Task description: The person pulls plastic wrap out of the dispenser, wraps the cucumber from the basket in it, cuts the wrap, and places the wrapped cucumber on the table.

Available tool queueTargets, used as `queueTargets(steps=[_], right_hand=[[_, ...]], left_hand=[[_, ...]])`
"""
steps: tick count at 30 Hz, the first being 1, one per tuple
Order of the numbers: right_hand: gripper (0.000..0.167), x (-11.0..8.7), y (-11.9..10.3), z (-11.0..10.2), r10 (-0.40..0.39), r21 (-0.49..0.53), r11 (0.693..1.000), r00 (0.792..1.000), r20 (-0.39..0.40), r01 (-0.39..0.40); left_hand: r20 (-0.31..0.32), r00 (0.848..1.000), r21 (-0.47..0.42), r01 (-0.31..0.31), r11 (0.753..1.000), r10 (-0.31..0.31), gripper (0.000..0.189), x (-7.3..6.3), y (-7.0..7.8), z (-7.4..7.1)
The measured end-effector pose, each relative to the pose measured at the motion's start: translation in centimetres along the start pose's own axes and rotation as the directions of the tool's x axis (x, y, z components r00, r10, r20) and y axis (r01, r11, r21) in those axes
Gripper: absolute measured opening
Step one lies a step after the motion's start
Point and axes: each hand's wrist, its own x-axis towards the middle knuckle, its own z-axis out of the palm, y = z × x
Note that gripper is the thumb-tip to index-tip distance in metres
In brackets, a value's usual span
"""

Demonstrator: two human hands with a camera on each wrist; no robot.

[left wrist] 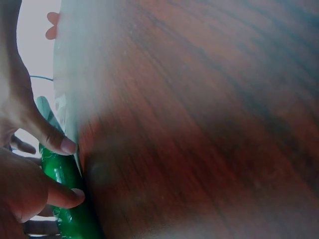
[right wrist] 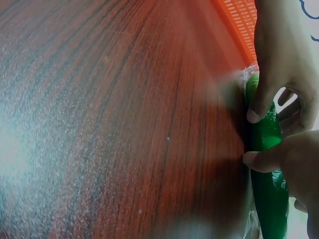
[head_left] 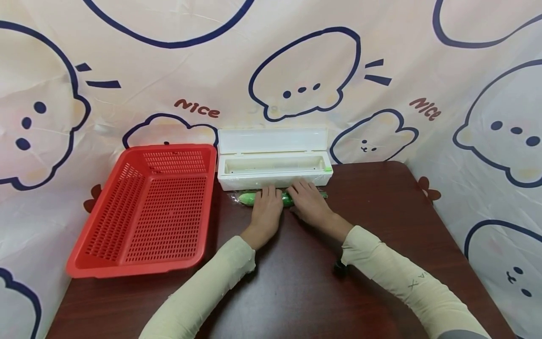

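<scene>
A green cucumber lies crosswise on the table, right in front of a long white cling film box whose lid stands up. Clear plastic film wraps the cucumber and sticks out past its left end. Near its middle my left hand grips it, fingers over the far side and thumb along the near side. Just to the right, my right hand holds it the same way. Both wrist views show the thumbs pressed against the shiny wrapped skin. Part of the cucumber is hidden under the hands.
A red plastic basket with slotted walls stands on the left of the dark wooden table. A small green tab sits at the box's right end. Printed cloth hangs behind and at the sides.
</scene>
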Motion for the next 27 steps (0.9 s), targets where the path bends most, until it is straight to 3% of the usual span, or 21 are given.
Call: queueTargets(steps=[19, 27], right_hand=[[0.047, -0.49, -0.06, -0.29, -0.011, -0.042, 0.999, 1.000, -0.027, 0.010], [0.048, -0.72, -0.09, -0.55, -0.014, -0.058, 0.998, 1.000, -0.013, 0.013]], left_hand=[[-0.019, 0.998, 0.042, -0.056, 0.998, 0.057, 0.021, -0.23, 0.68, -0.47], [0.027, 0.998, 0.045, -0.066, 0.997, 0.065, 0.021, -0.12, 0.92, -0.67]])
